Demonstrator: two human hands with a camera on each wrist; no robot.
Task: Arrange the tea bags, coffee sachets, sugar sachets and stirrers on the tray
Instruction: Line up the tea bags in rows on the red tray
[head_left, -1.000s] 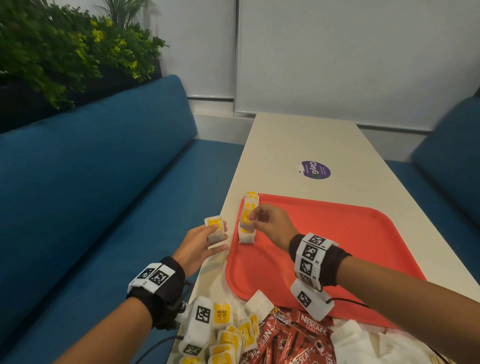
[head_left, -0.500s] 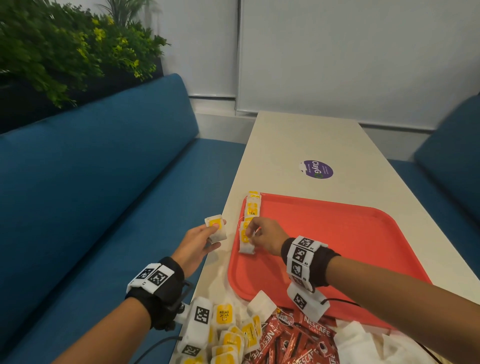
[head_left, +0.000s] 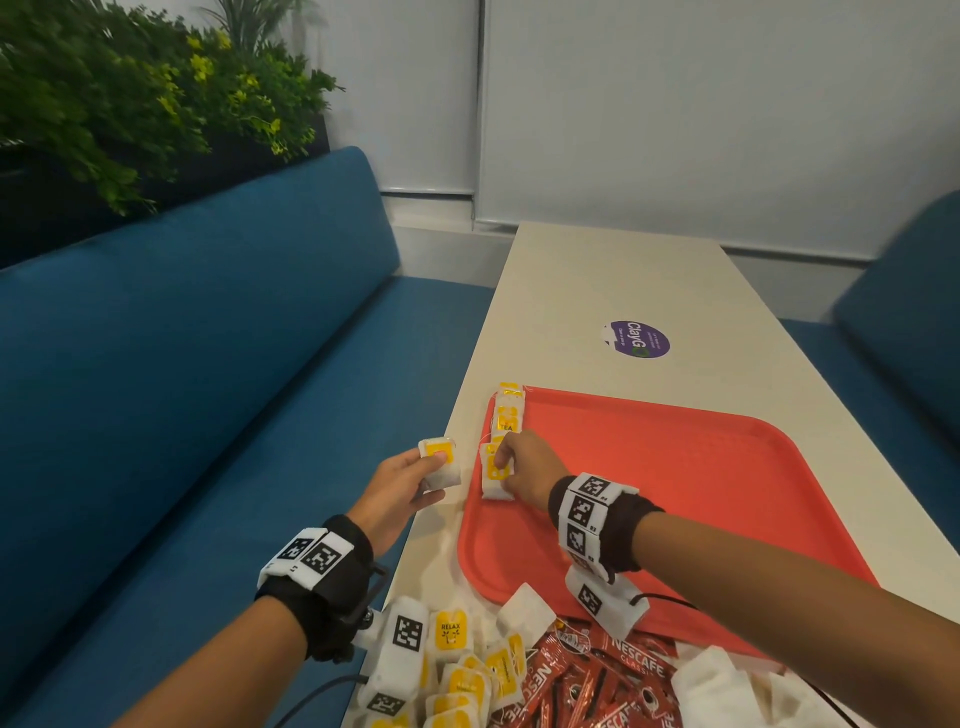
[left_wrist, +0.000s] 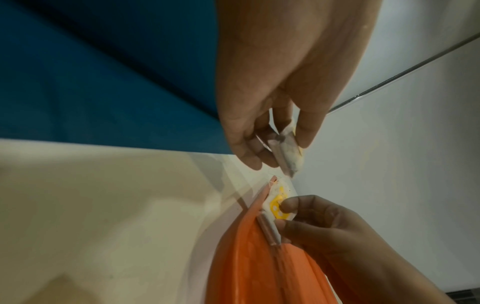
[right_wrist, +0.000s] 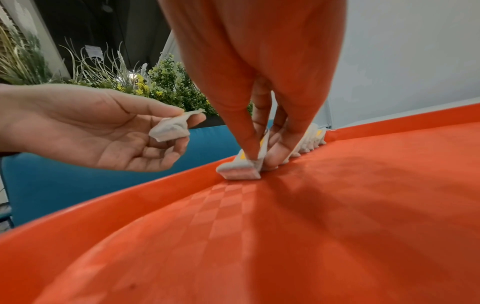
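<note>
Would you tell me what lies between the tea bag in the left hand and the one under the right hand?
In the head view, only bare table and the tray's raised rim separate the held tea bag from the placed tea bag.

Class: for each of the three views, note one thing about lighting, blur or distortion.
Head view: wide-angle bend in the table edges. Left wrist view: dim, soft, the left hand blurred. Right wrist view: tray bulges like a dome, hands tinted orange.

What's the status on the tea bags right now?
Right hand pinching a tea bag at the tray left edge. Left hand holds another tea bag off-tray. Nothing blocking.
</note>
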